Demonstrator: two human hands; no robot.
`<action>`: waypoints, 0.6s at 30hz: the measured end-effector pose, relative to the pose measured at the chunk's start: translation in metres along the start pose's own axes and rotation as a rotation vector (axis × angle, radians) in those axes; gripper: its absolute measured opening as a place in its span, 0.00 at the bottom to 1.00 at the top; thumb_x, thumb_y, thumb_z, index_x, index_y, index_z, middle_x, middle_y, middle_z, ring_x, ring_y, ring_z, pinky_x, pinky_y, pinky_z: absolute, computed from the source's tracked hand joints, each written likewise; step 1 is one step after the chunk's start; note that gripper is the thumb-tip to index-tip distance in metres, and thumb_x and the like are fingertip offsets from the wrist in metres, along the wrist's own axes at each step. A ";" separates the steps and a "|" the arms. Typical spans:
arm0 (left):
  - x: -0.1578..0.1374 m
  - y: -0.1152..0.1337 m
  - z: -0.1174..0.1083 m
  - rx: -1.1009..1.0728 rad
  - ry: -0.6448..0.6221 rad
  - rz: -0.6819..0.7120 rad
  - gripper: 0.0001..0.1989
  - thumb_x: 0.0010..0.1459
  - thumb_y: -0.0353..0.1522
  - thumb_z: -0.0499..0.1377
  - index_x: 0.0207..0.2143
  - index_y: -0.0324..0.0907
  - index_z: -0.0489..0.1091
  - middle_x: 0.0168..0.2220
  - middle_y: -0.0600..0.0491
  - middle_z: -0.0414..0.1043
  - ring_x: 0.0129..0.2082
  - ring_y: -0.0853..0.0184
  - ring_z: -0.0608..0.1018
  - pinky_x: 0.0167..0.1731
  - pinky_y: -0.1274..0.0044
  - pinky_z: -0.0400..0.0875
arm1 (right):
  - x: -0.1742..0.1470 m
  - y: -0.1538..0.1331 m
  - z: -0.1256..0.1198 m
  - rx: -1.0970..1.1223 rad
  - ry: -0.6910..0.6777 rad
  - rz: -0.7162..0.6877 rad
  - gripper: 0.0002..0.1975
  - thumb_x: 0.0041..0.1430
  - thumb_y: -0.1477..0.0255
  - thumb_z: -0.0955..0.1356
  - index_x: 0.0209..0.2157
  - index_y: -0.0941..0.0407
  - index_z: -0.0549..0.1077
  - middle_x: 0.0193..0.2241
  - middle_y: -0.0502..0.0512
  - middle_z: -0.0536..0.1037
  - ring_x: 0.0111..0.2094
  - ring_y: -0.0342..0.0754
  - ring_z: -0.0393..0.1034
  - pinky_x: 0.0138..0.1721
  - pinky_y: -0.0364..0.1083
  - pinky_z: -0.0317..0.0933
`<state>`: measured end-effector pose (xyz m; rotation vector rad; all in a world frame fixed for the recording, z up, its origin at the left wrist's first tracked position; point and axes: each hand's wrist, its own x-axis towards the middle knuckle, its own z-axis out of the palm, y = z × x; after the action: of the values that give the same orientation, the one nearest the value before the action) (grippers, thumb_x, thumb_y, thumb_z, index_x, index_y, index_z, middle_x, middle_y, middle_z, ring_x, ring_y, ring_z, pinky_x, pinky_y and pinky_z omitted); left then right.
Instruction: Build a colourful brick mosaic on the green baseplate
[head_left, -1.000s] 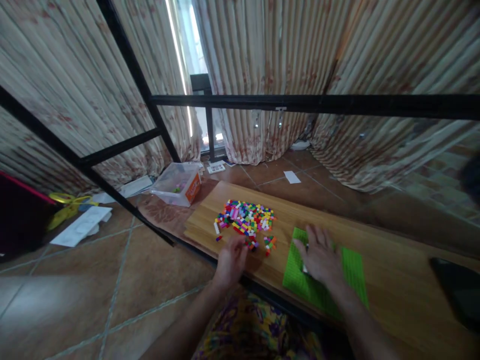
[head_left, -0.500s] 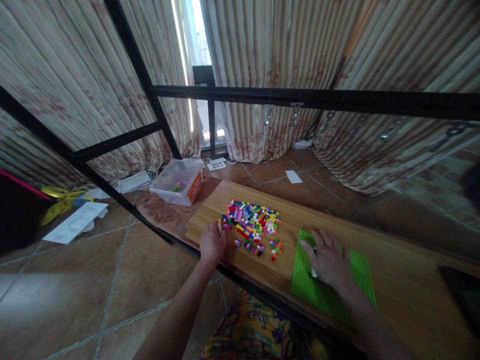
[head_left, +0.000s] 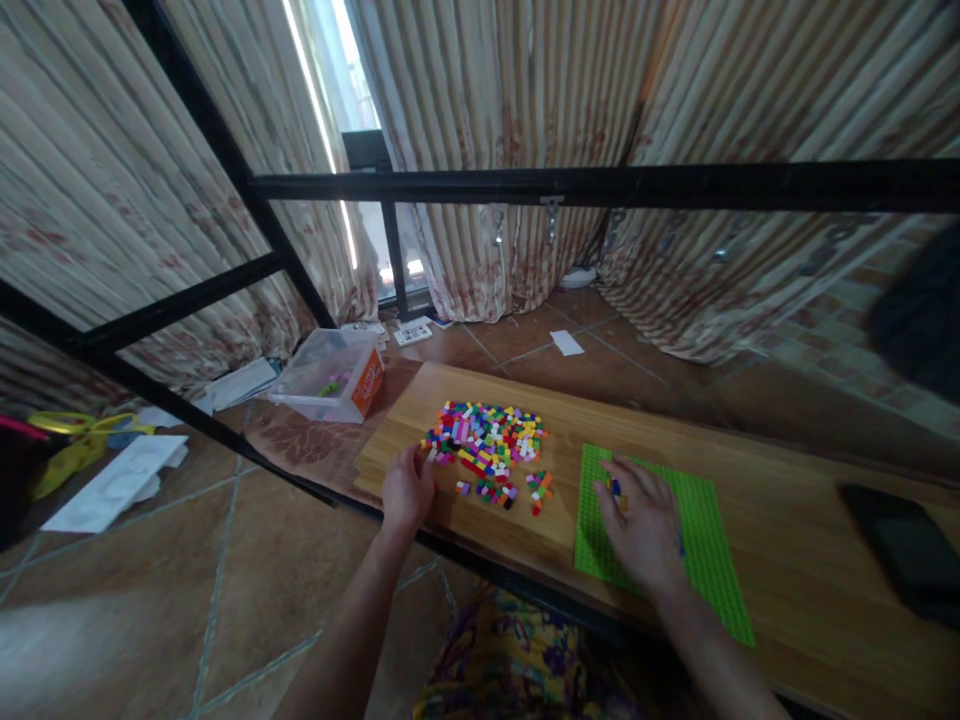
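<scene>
My left hand (head_left: 409, 492) is closed at the near left edge of a heap of small coloured toy bricks (head_left: 487, 440). A white brick (head_left: 432, 455) shows at its fingertips. Over a green studded baseplate (head_left: 705, 510) rests my right hand (head_left: 641, 515), palm down, with thumb and fingers apart. Blue and yellow bricks (head_left: 619, 492) show in the gap between that thumb and the fingers. A bit of blue also peeks out on the hand's right side; what else lies under the palm is hidden. Small loose clusters of bricks (head_left: 538, 490) lie between the heap and the baseplate.
The wooden board (head_left: 555, 525) carries the bricks, the baseplate and a dark phone-like object (head_left: 904, 545) at right. A clear plastic box (head_left: 330, 380) with an orange label stands beyond its left end. A black metal frame (head_left: 450, 187) runs across behind.
The view has turned slightly right, bringing more of the dark object into sight. My right hand has shifted a little on the baseplate, and blue and yellow bricks now show beside its thumb.
</scene>
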<state>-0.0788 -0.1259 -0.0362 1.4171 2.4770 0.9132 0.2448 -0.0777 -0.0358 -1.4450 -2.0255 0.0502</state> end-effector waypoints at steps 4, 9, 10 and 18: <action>0.001 0.004 -0.001 0.099 -0.039 0.090 0.15 0.55 0.31 0.55 0.46 0.40 0.71 0.40 0.46 0.75 0.44 0.59 0.75 0.46 0.69 0.68 | -0.019 -0.021 -0.001 0.091 0.011 -0.032 0.16 0.64 0.64 0.60 0.46 0.54 0.73 0.49 0.59 0.74 0.51 0.55 0.65 0.54 0.58 0.56; 0.007 0.013 -0.008 0.208 -0.073 0.052 0.15 0.57 0.29 0.52 0.45 0.38 0.71 0.39 0.44 0.75 0.45 0.56 0.75 0.45 0.68 0.69 | -0.038 -0.034 -0.008 0.180 0.052 -0.038 0.12 0.63 0.69 0.62 0.44 0.53 0.74 0.46 0.58 0.75 0.49 0.54 0.67 0.53 0.60 0.59; 0.007 0.015 -0.011 0.224 -0.064 0.056 0.15 0.57 0.28 0.51 0.46 0.37 0.71 0.40 0.43 0.75 0.46 0.55 0.75 0.45 0.67 0.69 | -0.041 -0.035 -0.010 0.195 0.058 -0.037 0.12 0.63 0.70 0.62 0.44 0.52 0.74 0.46 0.57 0.75 0.49 0.53 0.68 0.53 0.60 0.59; -0.041 0.074 -0.016 -0.233 -0.323 0.371 0.14 0.59 0.31 0.51 0.47 0.42 0.68 0.40 0.49 0.74 0.41 0.63 0.76 0.45 0.70 0.71 | -0.054 -0.057 -0.032 0.348 0.015 -0.025 0.15 0.63 0.73 0.62 0.50 0.51 0.71 0.48 0.57 0.75 0.49 0.50 0.70 0.49 0.54 0.67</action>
<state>-0.0092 -0.1390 0.0121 1.8049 1.8480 0.9105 0.2241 -0.1570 -0.0149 -1.1968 -1.9079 0.3613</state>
